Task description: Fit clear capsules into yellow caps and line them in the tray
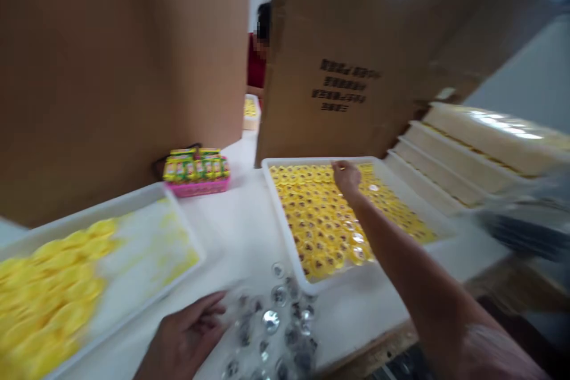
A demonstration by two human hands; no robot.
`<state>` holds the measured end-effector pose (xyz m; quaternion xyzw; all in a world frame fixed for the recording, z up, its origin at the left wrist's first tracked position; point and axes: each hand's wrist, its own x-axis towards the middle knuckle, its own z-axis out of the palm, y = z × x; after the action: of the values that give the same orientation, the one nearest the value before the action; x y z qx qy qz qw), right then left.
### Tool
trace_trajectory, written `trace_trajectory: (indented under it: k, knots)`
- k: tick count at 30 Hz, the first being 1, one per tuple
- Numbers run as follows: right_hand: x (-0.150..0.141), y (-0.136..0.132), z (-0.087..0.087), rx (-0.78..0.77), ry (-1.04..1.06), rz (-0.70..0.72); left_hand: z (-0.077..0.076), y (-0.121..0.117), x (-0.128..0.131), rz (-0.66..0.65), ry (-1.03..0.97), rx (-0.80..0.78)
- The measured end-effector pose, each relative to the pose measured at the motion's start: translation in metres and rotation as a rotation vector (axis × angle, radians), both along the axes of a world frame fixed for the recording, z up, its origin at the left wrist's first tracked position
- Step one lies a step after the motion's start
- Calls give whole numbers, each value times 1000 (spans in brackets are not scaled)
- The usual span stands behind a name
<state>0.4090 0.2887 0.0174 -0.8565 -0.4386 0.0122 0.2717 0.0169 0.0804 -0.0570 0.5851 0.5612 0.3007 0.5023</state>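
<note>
My left hand (184, 335) is low in the view, its index finger stretched out and its other fingers loosely curled, with nothing visible in it. Just right of it lies a loose pile of small round clear-and-silver pieces (271, 322), some blurred. My right hand (348, 177) reaches over the far part of a white tray (285, 228), its fingers pinched together; what they hold, if anything, is too small to make out. Rows of yellow round pieces (312, 211) with dark centres fill much of this tray. A few near the right forearm shine.
At left, another white tray (184, 219) holds a heap of plain yellow discs (57, 285). A pink basket (200, 187) carries small yellow-green packets. Cardboard sheets (329, 29) stand behind. Stacked white trays (449, 160) are at right. A person in red (256, 65) shows through the gap.
</note>
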Motion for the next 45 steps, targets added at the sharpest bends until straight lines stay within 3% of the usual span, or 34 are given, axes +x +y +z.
trace_trajectory:
  k: [1, 3, 5, 7, 9, 11, 16, 20, 23, 27, 34, 39, 41, 45]
  knots:
    - [-17, -2, 1, 55, -15, 61, 8, 0, 1, -93, -12, 10]
    - [-60, -11, 4, 278, -47, 274, 17, 2, 2, -135, -15, 42]
    - [-113, -26, 7, 489, -2, 571, 20, 3, 2, -127, -24, 81]
    - [-173, -46, 8, 528, 93, 882, 22, 2, 2, -110, -54, 115]
    - [-233, -63, 3, 457, 162, 1145, 26, -2, 2, -82, -102, 164]
    - [-287, -72, -6, 330, 196, 1310, 31, -7, -1, -29, -158, 242]
    - [-390, -63, -32, 93, 134, 1496, 37, -18, -24, 290, -296, 409]
    - [-436, -48, -50, -19, -114, 1622, 33, -19, -39, 534, -409, 383]
    - [-445, -41, -63, -69, -251, 1626, 32, -18, -43, 561, -477, 347]
    - [-427, -40, -66, -80, -230, 1578, 35, -16, -40, 552, -536, 287]
    - [-379, -54, -50, -2, 7, 1440, 38, -12, -40, 670, -521, 261]
    - [-358, -69, -35, 141, 194, 1473, 38, 9, -70, 831, -301, 267]
    - [-354, -74, -26, 207, 183, 1529, 41, 20, -86, 761, -121, 290]
    - [-353, -81, -11, 281, 104, 1592, 47, 33, -102, 452, 317, 476]
